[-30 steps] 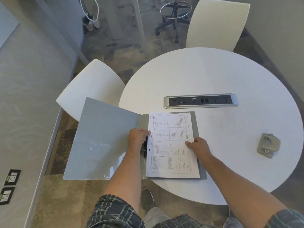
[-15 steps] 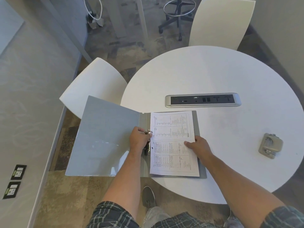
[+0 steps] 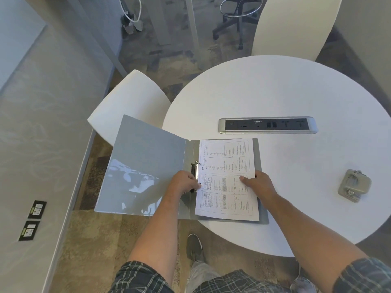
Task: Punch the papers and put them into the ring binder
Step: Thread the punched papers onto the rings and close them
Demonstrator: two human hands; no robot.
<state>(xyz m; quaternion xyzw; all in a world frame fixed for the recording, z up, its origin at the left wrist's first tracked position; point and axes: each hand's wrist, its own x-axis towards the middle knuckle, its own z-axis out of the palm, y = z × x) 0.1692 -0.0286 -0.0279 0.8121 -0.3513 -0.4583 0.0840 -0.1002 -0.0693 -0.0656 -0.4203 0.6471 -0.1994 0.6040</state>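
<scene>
A grey ring binder [image 3: 148,166] lies open at the near left of the round white table [image 3: 275,85], its front cover hanging past the table's edge. The printed papers [image 3: 227,187] lie on the binder's right half, their left edge at the ring mechanism [image 3: 194,169]. My left hand [image 3: 184,183] grips the lower part of that mechanism with curled fingers; the upper ring shows just above it. My right hand [image 3: 259,182] rests on the papers' right edge and presses them down.
A grey hole punch [image 3: 354,186] sits on the table's right side. A silver power and socket strip [image 3: 267,125] is set into the tabletop behind the binder. White chairs stand at the left [image 3: 131,102] and at the back [image 3: 296,24].
My left hand has slid down the ring mechanism from the upper ring to the lower part, uncovering the upper ring. My right hand has stayed on the papers.
</scene>
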